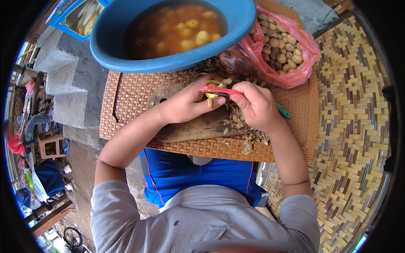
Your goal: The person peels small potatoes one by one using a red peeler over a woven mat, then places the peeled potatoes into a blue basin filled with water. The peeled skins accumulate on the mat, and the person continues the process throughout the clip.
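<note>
My left hand (191, 102) holds a small, partly peeled potato (211, 95) over a worn wooden board (196, 126). A red-handled peeler (218, 89) is gripped in my right hand (253, 102), its blade lying against the potato. A strip of peel hangs beside my left thumb. Potato peelings (235, 118) are heaped on the board's right part and spill onto the woven-pattern plastic table (133, 95). Behind my right wrist the end of a green handle (283, 110) shows; the rest of that tool is hidden.
A blue basin (172, 61) of brownish water with peeled potatoes (202, 38) stands at the table's far side. Right of it, a red plastic bag (303, 74) holds many small unpeeled potatoes (281, 50). Concrete steps (68, 76) rise at left; a woven bamboo wall (351, 95) borders the right.
</note>
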The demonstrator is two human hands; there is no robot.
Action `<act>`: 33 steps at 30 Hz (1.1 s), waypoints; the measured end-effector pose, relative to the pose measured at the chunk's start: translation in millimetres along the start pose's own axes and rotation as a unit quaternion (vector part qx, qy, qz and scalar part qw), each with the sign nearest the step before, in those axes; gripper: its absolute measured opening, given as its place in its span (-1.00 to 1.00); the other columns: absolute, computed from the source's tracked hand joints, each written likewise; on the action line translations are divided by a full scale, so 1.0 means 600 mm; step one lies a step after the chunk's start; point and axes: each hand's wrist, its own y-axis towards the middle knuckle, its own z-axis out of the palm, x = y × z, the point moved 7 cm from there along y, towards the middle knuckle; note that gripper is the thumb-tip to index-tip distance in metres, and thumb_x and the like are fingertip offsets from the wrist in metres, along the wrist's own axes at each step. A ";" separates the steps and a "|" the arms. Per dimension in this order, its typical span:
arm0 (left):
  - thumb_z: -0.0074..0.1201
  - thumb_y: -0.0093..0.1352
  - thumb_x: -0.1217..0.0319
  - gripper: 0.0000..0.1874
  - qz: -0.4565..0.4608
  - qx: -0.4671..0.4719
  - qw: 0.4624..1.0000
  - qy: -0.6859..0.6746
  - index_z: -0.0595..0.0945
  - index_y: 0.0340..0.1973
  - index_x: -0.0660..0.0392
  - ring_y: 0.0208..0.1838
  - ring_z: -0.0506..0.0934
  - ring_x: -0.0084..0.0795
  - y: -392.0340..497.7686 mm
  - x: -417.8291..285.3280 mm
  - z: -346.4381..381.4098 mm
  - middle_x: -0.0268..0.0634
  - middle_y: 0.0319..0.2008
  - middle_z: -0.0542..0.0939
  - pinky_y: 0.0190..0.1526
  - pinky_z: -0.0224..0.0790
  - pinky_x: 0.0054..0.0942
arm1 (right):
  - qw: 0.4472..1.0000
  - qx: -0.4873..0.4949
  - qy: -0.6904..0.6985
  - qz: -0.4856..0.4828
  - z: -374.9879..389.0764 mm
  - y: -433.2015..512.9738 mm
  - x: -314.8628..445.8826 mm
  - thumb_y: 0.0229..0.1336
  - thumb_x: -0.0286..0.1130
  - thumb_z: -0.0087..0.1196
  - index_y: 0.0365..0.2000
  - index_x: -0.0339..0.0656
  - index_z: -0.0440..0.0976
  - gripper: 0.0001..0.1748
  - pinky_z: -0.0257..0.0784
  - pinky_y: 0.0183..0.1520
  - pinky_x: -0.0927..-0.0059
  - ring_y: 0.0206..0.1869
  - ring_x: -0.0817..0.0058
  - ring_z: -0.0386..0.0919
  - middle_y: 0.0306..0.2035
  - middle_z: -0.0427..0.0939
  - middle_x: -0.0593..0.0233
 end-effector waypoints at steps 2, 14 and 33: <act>0.23 0.65 0.30 -0.56 -0.009 0.014 0.999 0.030 0.57 0.33 0.28 0.29 0.56 -0.28 0.000 0.004 0.002 -0.08 0.26 0.52 0.36 0.42 -0.26 | 1.000 0.000 0.000 -0.005 0.003 0.000 0.003 0.41 -0.45 0.34 -0.17 -0.27 0.57 -0.84 0.60 -0.30 0.10 -0.32 -0.06 0.72 -0.31 0.70 0.04; 0.22 0.63 0.46 -0.61 0.009 0.032 0.998 -0.052 0.48 0.30 0.19 0.09 0.44 -0.61 -0.005 -0.002 0.014 -0.40 0.05 0.51 0.20 0.39 -0.47 | 0.999 0.000 0.021 0.048 -0.024 0.005 -0.020 0.44 -0.47 0.32 -0.17 -0.32 0.59 -0.87 0.55 -0.31 0.19 -0.38 0.05 0.67 -0.35 0.67 0.06; -0.02 0.75 -0.02 -0.47 0.010 0.014 0.978 -0.207 0.36 0.26 0.21 -0.16 0.47 -0.56 0.003 -0.003 0.003 -0.34 -0.14 0.52 -0.08 0.46 -0.51 | 0.997 -0.075 -0.002 0.028 -0.033 0.000 -0.010 0.53 -0.38 0.26 -0.14 -0.32 0.59 -0.82 0.51 -0.34 0.25 -0.45 0.20 0.60 -0.42 0.62 0.09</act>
